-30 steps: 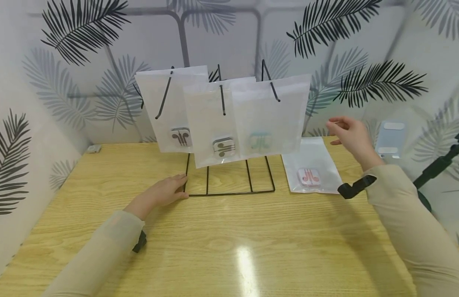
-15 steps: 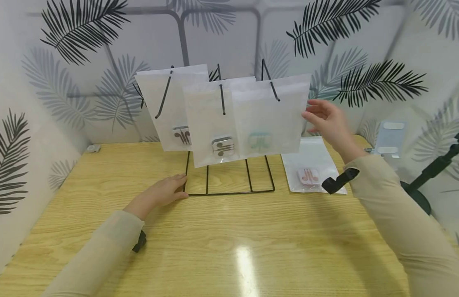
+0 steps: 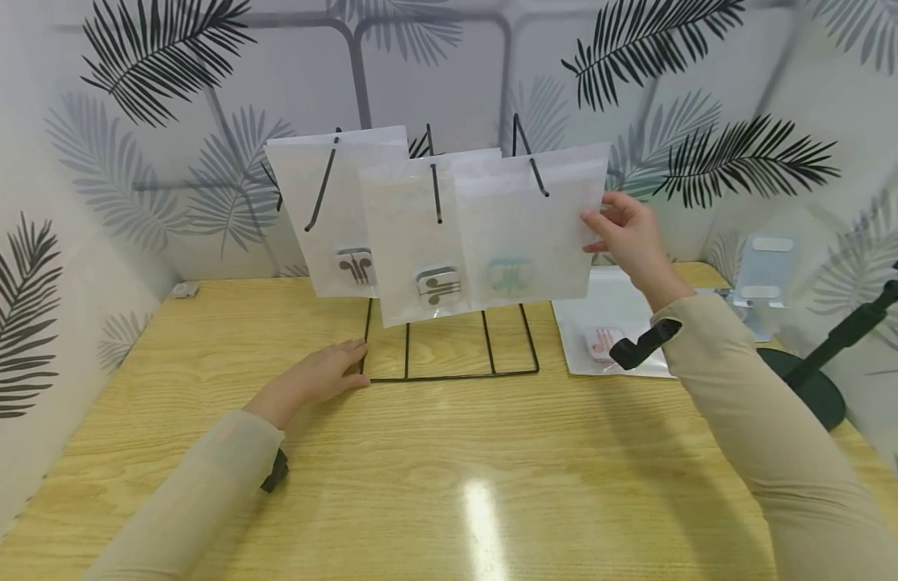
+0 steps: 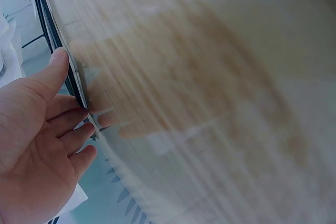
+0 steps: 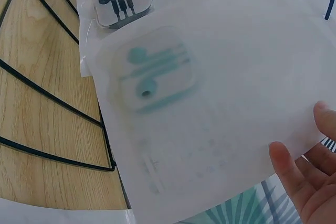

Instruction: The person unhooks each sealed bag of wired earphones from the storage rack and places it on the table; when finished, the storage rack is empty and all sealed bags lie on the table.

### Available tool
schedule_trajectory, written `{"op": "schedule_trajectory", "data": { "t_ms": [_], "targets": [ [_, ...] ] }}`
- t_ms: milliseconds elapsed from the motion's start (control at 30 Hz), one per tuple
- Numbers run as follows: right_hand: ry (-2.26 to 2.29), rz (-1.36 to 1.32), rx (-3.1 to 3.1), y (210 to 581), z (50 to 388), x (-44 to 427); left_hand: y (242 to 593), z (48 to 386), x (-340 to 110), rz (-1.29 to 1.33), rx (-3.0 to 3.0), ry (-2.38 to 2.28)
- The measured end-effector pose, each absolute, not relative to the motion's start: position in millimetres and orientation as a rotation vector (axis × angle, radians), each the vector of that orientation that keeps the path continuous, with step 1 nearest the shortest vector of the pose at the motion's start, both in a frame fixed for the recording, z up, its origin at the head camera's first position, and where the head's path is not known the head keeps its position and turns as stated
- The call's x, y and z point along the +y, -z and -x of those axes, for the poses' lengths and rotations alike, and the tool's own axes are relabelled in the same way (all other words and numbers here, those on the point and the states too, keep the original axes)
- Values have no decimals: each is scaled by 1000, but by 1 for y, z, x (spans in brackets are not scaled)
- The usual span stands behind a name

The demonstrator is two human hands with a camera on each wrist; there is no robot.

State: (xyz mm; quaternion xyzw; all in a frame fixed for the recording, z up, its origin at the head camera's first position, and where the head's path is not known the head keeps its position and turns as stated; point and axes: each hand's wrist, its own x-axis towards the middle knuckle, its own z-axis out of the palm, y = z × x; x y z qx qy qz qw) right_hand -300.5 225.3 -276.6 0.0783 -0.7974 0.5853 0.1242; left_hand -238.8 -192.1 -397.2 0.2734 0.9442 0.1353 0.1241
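Note:
Three white translucent zip bags hang on the hooks of a black wire display rack (image 3: 463, 376). Each holds boxed earphones: the left bag (image 3: 347, 202) dark ones, the middle bag (image 3: 405, 234) brownish ones, the right bag (image 3: 528, 234) mint-green ones. My right hand (image 3: 628, 242) pinches the right bag's side edge; in the right wrist view, two fingertips (image 5: 281, 153) lie on its front and other fingers pass behind the edge. My left hand (image 3: 318, 375) rests on the table at the rack's front left corner, its fairly straight fingers touching the wire.
A fourth bag (image 3: 579, 311) with boxed pink earphones lies flat on the wooden table (image 3: 390, 476), right of the rack. Behind it stand a pale blue phone stand (image 3: 764, 270) and a black stand with a round base (image 3: 812, 395). A small white object (image 3: 185, 290) sits at the far left.
My right hand has come left from above the lying bag to the right hanging bag's edge and taken hold of it. My left hand and the rack have stayed put.

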Motion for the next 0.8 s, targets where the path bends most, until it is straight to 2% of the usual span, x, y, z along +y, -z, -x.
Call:
{"op": "schedule_trajectory", "data": {
  "t_ms": [800],
  "targets": [
    [-1763, -261, -2188, 276, 294, 226, 395, 238, -190, -749, 2743, -401]
  ]
}}
